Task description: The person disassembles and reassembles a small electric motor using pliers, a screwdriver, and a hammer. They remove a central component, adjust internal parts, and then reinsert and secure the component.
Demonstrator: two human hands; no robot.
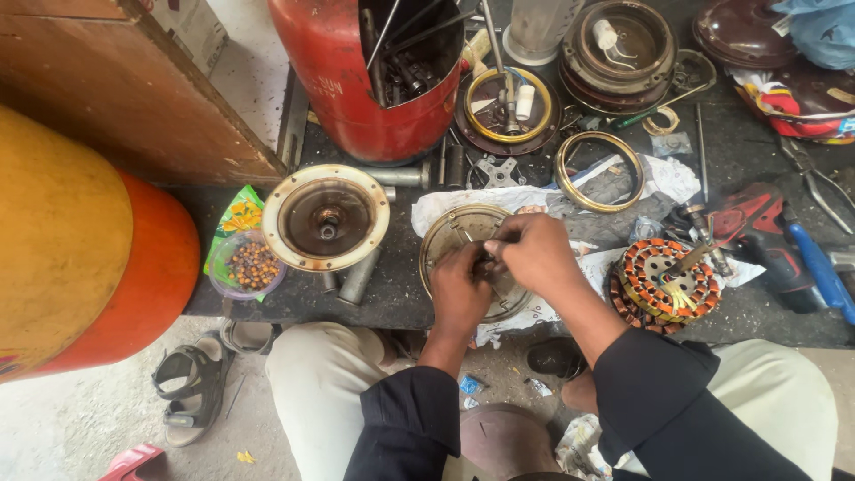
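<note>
A round metal motor cover (450, 233) with a brass-coloured rim lies on crumpled paper at the middle of the dark bench. My left hand (459, 289) rests on its near part with the fingers curled at its centre. My right hand (533, 254) is closed over the same spot and pinches a small thin piece that I cannot make out. Both wrists meet over the cover, so its centre is hidden.
A second cover (326, 216) lies to the left beside a bowl of small beads (248, 264). A copper-wound stator (666, 278) and a red power drill (757, 233) sit right. Behind stand a cut red cylinder of tools (374, 80), rings and housings. A sandal (189, 385) lies on the floor.
</note>
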